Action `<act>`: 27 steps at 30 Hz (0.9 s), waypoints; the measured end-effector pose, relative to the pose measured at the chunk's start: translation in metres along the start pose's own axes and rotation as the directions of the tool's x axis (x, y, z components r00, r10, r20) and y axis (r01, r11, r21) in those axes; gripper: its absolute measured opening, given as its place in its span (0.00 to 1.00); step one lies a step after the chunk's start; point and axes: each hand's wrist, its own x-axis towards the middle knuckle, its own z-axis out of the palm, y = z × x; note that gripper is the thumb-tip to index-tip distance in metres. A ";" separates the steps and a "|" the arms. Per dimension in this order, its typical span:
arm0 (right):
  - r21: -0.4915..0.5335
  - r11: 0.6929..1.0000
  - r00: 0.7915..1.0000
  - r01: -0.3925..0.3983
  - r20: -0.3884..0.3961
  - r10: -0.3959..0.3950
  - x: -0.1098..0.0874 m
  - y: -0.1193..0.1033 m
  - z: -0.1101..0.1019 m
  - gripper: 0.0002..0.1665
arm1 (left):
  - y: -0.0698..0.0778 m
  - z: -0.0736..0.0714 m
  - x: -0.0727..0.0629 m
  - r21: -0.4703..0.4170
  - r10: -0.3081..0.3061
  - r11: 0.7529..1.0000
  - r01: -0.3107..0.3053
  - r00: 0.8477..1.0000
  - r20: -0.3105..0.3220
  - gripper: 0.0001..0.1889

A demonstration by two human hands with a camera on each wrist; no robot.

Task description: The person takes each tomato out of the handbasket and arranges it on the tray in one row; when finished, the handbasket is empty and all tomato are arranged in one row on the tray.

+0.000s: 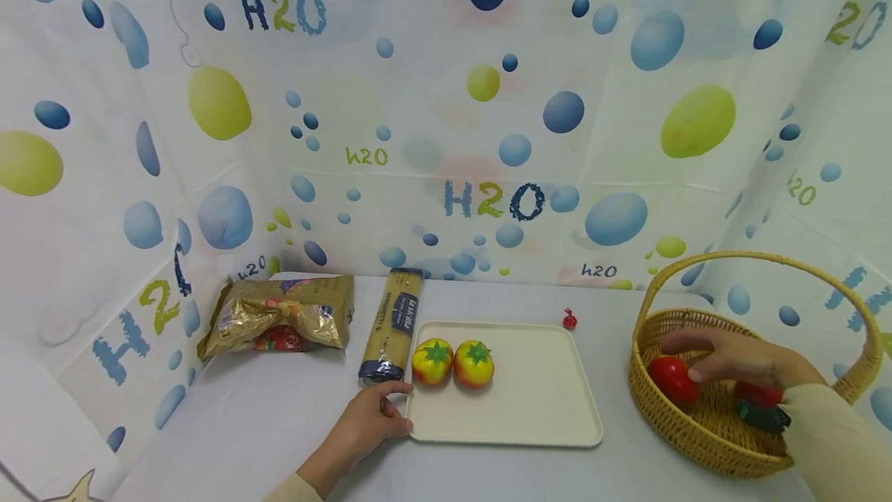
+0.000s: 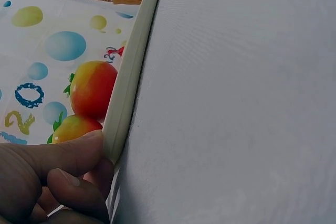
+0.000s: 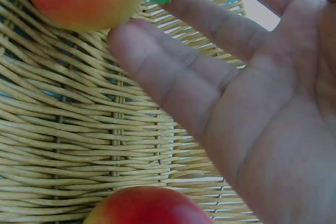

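While left hand (image 1: pixel 369 421) pinches tray (image 1: pixel 536 397), red fruit (image 1: pixel 670 380) in basket (image 1: pixel 697 438), right hand (image 1: pixel 746 359) loosely spread just beside it

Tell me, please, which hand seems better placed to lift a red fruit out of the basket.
Probably the right: the right hand reaches into the basket, close beside a red fruit, while the left hand pinches the left edge of the tray, well away from the basket.

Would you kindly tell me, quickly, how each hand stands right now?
Left hand: closed, pinching the rim of the tray.
Right hand: open in the basket, at a red fruit; whether they touch cannot be told.
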 end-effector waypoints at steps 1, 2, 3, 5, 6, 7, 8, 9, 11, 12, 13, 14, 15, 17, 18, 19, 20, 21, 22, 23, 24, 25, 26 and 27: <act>-0.010 1.000 1.000 -0.016 0.002 0.016 0.001 0.000 0.000 0.42 | 0.000 0.000 0.000 -0.002 -0.001 1.000 0.001 1.000 0.002 0.30; -0.020 0.999 1.000 -0.026 0.006 0.026 0.001 0.000 0.000 0.41 | 0.000 0.000 0.000 -0.005 -0.001 1.000 0.001 1.000 0.003 0.29; -0.024 0.999 0.999 -0.031 0.015 0.032 0.002 0.000 0.000 0.41 | 0.000 0.001 0.000 -0.009 -0.001 1.000 0.001 1.000 0.006 0.30; -0.024 0.999 0.999 -0.041 0.035 0.042 0.003 0.001 0.000 0.41 | 0.000 0.001 0.000 -0.011 -0.001 1.000 0.001 1.000 0.008 0.29; -0.017 0.999 0.998 -0.045 0.043 0.046 0.004 0.002 0.000 0.41 | 0.000 0.001 0.000 -0.011 -0.002 1.000 0.002 1.000 0.008 0.29; -0.011 0.999 0.997 -0.048 0.052 0.048 0.004 0.002 0.001 0.41 | 0.000 0.001 0.000 -0.009 -0.003 1.000 0.003 1.000 0.008 0.29; -0.005 0.999 0.997 -0.051 0.061 0.051 0.004 0.003 0.001 0.41 | 0.000 0.001 -0.001 -0.008 -0.005 1.000 0.005 1.000 0.007 0.29; -0.001 0.998 0.996 -0.060 0.063 0.060 0.004 0.004 0.002 0.40 | 0.000 0.001 -0.001 -0.007 -0.005 1.000 0.005 1.000 0.008 0.29; 0.006 0.997 0.996 -0.072 0.059 0.071 0.004 0.005 0.003 0.40 | 0.000 0.002 -0.001 -0.007 -0.004 1.000 0.004 1.000 0.008 0.29; 0.011 0.997 0.996 -0.071 0.059 0.070 0.003 0.005 0.003 0.40 | 0.000 0.002 -0.001 -0.007 -0.003 1.000 0.003 1.000 0.008 0.29; 0.012 0.998 0.996 -0.069 0.056 0.068 0.003 0.006 0.004 0.40 | 0.000 0.002 -0.001 -0.009 -0.001 1.000 0.001 1.000 0.008 0.29; 0.018 0.998 0.996 -0.067 0.052 0.066 0.003 0.006 0.004 0.40 | 0.000 0.002 -0.001 -0.011 0.002 1.000 -0.002 1.000 0.008 0.29; 0.025 0.998 0.997 -0.063 0.052 0.061 0.003 0.006 0.004 0.39 | 0.000 0.002 -0.001 -0.012 0.004 1.000 -0.004 1.000 0.008 0.29; 0.045 0.998 0.997 -0.050 0.058 0.047 0.004 0.007 0.003 0.39 | -0.001 0.002 -0.001 -0.015 0.006 1.000 -0.006 1.000 0.008 0.29; 0.054 0.998 0.997 -0.041 0.063 0.038 0.004 0.008 0.003 0.39 | -0.001 0.003 0.000 -0.015 0.005 1.000 -0.005 1.000 0.008 0.29; 0.060 0.998 0.997 -0.032 0.066 0.028 0.004 0.009 0.002 0.38 | -0.001 0.003 0.000 -0.015 0.003 1.000 -0.003 1.000 0.007 0.29; 0.068 0.997 0.998 -0.024 0.068 0.019 0.004 0.009 0.001 0.38 | -0.001 0.003 0.000 -0.016 0.002 1.000 -0.002 1.000 0.007 0.29; 0.075 0.997 0.998 -0.012 0.069 0.007 0.003 0.010 0.000 0.38 | -0.001 0.002 0.000 -0.015 0.000 1.000 0.000 1.000 0.007 0.29; 0.083 0.997 0.998 0.000 0.068 -0.005 0.002 0.010 -0.001 0.38 | -0.001 0.002 0.000 -0.013 -0.001 1.000 0.001 1.000 0.008 0.29; 0.095 0.995 0.998 0.012 0.067 -0.018 0.001 0.010 -0.002 0.38 | -0.001 0.002 0.000 -0.012 -0.001 1.000 0.001 1.000 0.008 0.29; 0.107 0.994 0.998 0.020 0.064 -0.027 0.000 0.010 -0.003 0.38 | -0.001 0.001 0.000 -0.010 -0.003 1.000 0.003 1.000 0.007 0.29; 0.116 0.993 0.998 0.021 0.057 -0.028 -0.001 0.010 -0.005 0.38 | -0.001 0.001 0.000 -0.008 -0.002 1.000 0.002 1.000 0.007 0.30; 0.118 0.993 0.998 0.023 0.047 -0.029 -0.003 0.010 -0.006 0.38 | -0.001 0.000 0.000 -0.006 -0.002 1.000 0.003 1.000 0.006 0.30; 0.123 0.992 0.999 0.022 0.038 -0.027 -0.005 0.009 -0.007 0.39 | 0.000 0.000 0.000 -0.004 -0.003 1.000 0.003 1.000 0.005 0.30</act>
